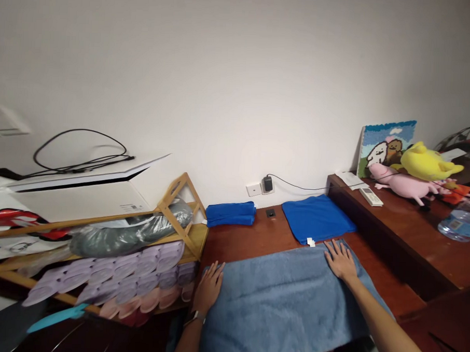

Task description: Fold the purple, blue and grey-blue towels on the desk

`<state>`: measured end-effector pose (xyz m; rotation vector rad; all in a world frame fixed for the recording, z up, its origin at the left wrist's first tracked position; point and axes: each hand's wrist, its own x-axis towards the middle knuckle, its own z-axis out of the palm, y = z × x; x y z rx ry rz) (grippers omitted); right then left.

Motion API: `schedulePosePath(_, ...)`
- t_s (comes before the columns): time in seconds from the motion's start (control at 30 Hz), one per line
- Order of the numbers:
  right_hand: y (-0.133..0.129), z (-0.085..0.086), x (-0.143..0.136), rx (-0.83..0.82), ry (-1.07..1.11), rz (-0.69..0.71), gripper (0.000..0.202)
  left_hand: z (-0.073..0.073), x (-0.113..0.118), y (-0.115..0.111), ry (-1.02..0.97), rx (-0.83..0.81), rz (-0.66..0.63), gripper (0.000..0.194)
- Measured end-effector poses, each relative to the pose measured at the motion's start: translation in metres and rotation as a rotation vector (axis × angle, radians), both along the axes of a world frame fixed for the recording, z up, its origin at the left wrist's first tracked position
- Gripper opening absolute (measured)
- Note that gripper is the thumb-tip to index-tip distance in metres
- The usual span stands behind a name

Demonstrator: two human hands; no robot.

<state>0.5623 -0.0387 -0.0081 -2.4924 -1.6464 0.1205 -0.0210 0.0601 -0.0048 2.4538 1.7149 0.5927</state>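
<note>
A grey-blue towel (280,302) lies spread over the near part of the wooden desk (235,243), its front edge hanging over the side. On its left edge rests my left hand (209,288), fingers stretched out and a band on the wrist. My right hand (341,261) lies flat at the far right corner, fingers spread. Behind the towel are two bright blue cloths: a narrow folded one (231,213) at the left and a wider flat one (319,217) at the right, with a white tag (311,242) at its near edge.
To the left stands a wooden rack (186,220) with lilac and pink slippers (125,267) and a white box (82,195) on top. A raised shelf (407,240) at the right bears plush toys (428,163), a remote (371,196) and a plastic bottle (461,222). A charger (268,183) is plugged into the wall.
</note>
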Motion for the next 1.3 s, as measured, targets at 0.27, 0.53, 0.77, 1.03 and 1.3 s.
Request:
schedulePosePath(0.27,-0.012,-0.003,0.028,0.025,0.010,-0.062,0.072,-0.003,-0.003,0.003,-0.055,0.040,0.036,0.049)
schedulePosePath(0.53,-0.009,-0.002,0.026,0.003,0.011,-0.100,0.073,-0.008,-0.003,0.011,-0.044,0.062,0.043,0.049)
schedulePosePath(0.77,-0.008,0.001,0.027,-0.004,0.089,-0.095,0.073,-0.006,0.001,0.010,-0.071,0.062,0.087,0.047)
schedulePosePath(1.03,0.008,0.017,0.028,0.418,0.758,-0.102,0.058,0.026,0.022,-0.003,-0.413,-0.014,0.160,0.039)
schedulePosePath(1.3,0.034,0.012,-0.038,0.658,1.974,-0.401,0.021,0.050,0.238,-0.020,-1.360,-0.620,0.062,0.017)
